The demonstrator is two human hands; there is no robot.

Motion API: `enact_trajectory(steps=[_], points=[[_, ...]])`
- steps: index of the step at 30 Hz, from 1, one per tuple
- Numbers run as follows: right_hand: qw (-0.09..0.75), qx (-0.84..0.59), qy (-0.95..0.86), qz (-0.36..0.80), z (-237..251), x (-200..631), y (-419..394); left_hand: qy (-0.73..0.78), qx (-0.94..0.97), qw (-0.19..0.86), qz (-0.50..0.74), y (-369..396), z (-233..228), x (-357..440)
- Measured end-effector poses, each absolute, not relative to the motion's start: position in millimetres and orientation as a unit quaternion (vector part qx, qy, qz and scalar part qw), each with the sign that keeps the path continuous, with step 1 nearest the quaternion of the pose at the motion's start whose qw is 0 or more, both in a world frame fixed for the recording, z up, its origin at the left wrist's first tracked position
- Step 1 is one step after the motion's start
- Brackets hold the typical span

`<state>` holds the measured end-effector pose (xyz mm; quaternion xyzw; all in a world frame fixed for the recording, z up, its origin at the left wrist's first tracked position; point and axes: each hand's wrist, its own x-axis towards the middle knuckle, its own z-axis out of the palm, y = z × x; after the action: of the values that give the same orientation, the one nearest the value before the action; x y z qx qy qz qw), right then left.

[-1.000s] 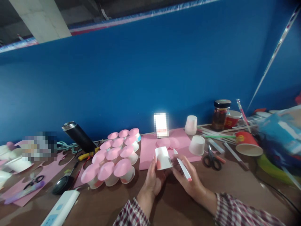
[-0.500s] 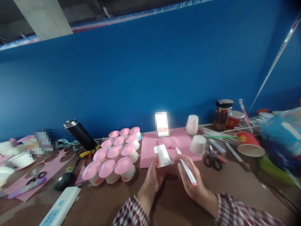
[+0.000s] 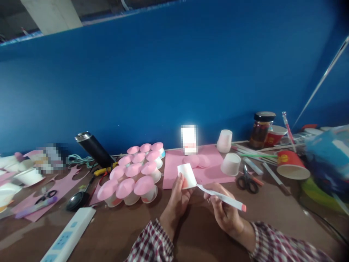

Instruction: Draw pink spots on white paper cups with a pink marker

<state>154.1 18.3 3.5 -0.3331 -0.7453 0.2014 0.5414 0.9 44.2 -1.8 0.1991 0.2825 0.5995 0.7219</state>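
The white paper cup (image 3: 189, 174) is in the left hand (image 3: 177, 201), tilted above the brown tabletop (image 3: 197, 238), with the thumb pressed against its side and the other fingers mostly hidden behind it. The right hand (image 3: 227, 214) pinches a white marker (image 3: 230, 201) between thumb and fingers; its tip reaches the cup's lower right edge, though contact is unclear. Beyond the right hand lie black-handled scissors (image 3: 247, 181). On the left, paper cups topped with pink cones (image 3: 143, 185) stand in rows. Past the held cup, a pink paper sheet (image 3: 173, 165) carries pink paper discs (image 3: 191, 161). Farther right is a dark-lidded jar (image 3: 262, 131), before the blue partition (image 3: 163, 80).
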Motion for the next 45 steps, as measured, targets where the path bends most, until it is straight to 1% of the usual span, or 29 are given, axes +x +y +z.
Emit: enact_trajectory(steps=[6,9,16,23,30,45], points=[[0.532,-0.380,-0.717,0.241,0.9,147.9,18.0,0.322,0.228,0.687,0.610,45.9,-9.5,0.9],[0.537,-0.383,-0.716,0.229,2.2,146.9,18.3,0.323,0.245,0.686,0.604,45.9,-11.8,1.1],[0.518,-0.378,-0.743,0.190,11.6,148.6,18.5,0.338,0.255,0.672,0.607,45.3,-14.0,3.0],[0.516,-0.390,-0.733,0.211,12.3,147.3,18.7,0.339,0.265,0.667,0.608,45.6,-11.4,4.3],[0.523,-0.388,-0.731,0.205,11.9,147.6,19.3,0.348,0.264,0.662,0.609,45.4,-9.4,4.3],[0.505,-0.397,-0.733,0.223,11.2,147.1,20.2,0.340,0.270,0.660,0.613,45.6,-9.5,5.4]])
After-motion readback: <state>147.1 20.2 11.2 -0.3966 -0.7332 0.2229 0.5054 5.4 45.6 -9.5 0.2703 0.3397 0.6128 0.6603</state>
